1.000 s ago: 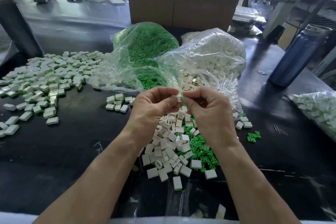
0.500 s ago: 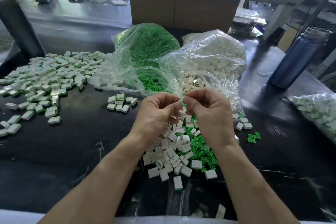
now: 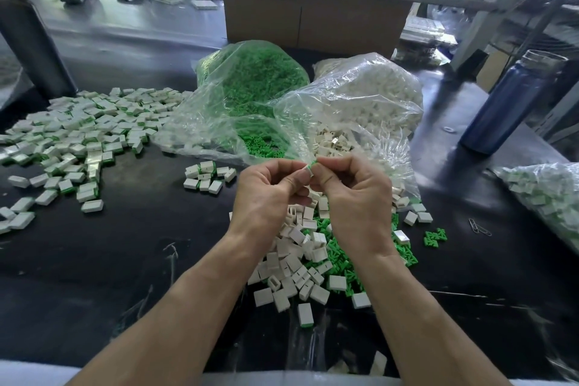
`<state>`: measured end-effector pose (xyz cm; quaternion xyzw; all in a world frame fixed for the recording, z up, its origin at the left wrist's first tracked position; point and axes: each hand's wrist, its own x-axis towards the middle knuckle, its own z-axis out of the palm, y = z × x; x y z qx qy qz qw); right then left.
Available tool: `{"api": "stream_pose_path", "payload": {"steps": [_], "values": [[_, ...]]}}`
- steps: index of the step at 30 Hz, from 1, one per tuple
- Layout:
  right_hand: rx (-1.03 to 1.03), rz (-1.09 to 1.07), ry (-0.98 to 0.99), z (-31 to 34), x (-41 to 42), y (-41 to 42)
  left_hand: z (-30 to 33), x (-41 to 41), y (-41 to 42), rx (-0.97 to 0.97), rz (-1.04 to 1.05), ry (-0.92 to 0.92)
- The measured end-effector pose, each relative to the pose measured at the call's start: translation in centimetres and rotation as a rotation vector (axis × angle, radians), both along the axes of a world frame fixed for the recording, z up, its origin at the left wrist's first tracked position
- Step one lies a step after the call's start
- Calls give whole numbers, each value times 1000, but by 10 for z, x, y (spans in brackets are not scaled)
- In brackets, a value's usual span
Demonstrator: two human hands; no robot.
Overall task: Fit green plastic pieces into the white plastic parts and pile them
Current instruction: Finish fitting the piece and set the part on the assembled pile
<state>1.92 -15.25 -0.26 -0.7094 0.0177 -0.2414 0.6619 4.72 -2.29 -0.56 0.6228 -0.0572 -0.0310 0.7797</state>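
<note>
Left grip: our left hand (image 3: 272,189) has thumb and fingers curled, pinching a small white plastic part (image 3: 306,168) at its tip.
Right grip: our right hand (image 3: 351,189) pinches a small green plastic piece (image 3: 312,163) against that white part; both are held above the loose heap of white and green pieces (image 3: 313,257).
Risk, misfit: we judge the green piece is only partly seated; pushed in crooked, it could jam or spring out.
Risk, drop: both parts are tiny and nearly hidden by our fingertips, so a slip would lose them in the heap below.
Risk, mixing: one finished-looking piece (image 3: 305,315) lies at the heap's near edge, so sorting could get confused.
Surface: a dark glossy table (image 3: 94,276), scuffed left of the heap.
Finished pile: white-and-green assembled pieces (image 3: 78,135), far left of the heap.
Supply: a clear bag of green pieces (image 3: 250,84) and a clear bag of white parts (image 3: 369,94) behind the heap.
Room: a blue metal bottle (image 3: 513,103) far right of the heap, a brown cardboard box (image 3: 313,19) behind the bags.
</note>
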Motion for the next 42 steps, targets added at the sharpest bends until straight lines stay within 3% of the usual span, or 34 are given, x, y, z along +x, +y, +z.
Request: {"api": "stream_pose_path", "payload": {"steps": [19,23,32,42], "values": [[109,-34,-18,-2,-5,10,6,-4,-4,-159,34,147],[269,34,77,-1,-6,5,8,-5,-2,-123,9,116],[161,-17,35,-2,-7,10,8,-5,-6,-119,59,116],[287,55,97,-3,-1,6,3,-1,-5,-49,85,52]]}}
